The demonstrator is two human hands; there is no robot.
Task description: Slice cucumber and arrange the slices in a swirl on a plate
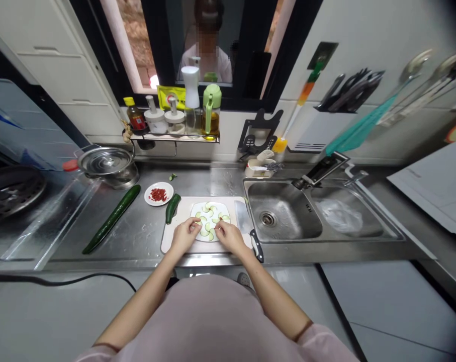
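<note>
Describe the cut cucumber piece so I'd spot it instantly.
Left of the sink lies the cutting board. At its far left corner, beside the chilli dish, is the cucumber stub. It is far shorter than the whole cucumber further left.

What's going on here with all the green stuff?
A person stands at the kitchen counter arranging cucumber slices on a white plate that sits on a board. The left hand and right hand are at the plate's near edge, fingertips on the slices. A knife lies right of the plate, a cucumber piece left of it, and a whole cucumber farther left.
</note>
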